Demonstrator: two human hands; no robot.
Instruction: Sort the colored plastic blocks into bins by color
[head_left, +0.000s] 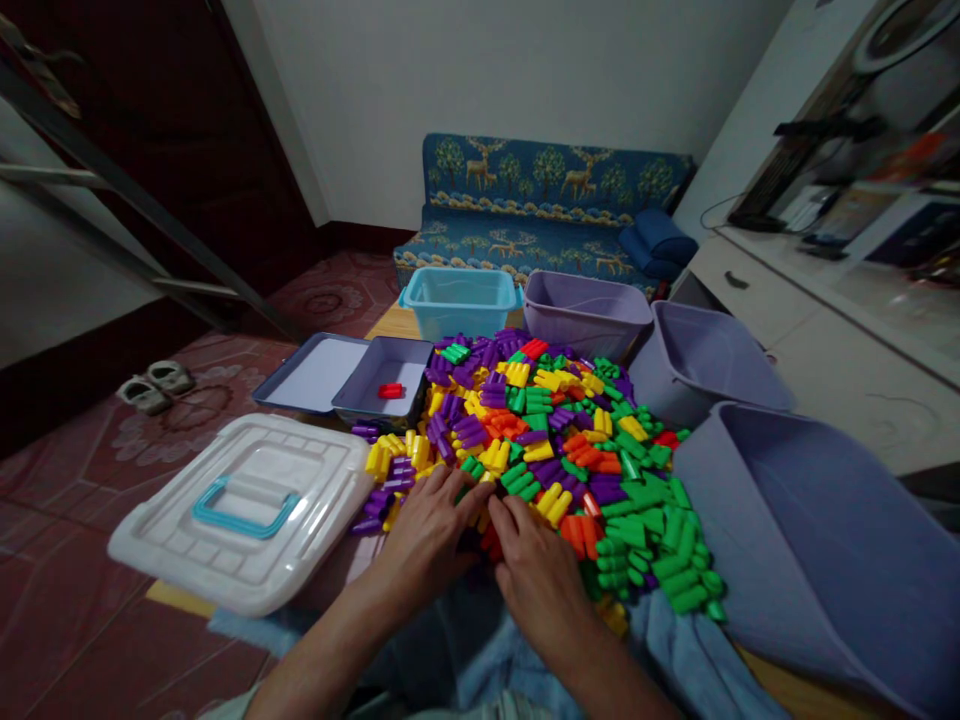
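A heap of plastic pieces (525, 400), shaped like short joined tubes in purple, yellow, green and orange-red, covers the middle of the table. My left hand (429, 528) lies at its near edge, fingers bent together over yellow pieces. Close beside it, my right hand (534, 560) curls its fingers down, its fingertips almost meeting the left ones. Orange-red pieces (491, 543) show in the gap between the hands. Both thumbs and the undersides of the fingers are hidden, so whatever they grip cannot be made out. Green pieces (660, 530) gather to the right of my right hand.
A white lid with a blue handle (247, 500) is at left. Behind it stands an opened box (352, 400) with one red piece (390, 391) inside. A light blue bin (461, 300) and purple bins (585, 300) ring the heap, one large bin (810, 560) at right.
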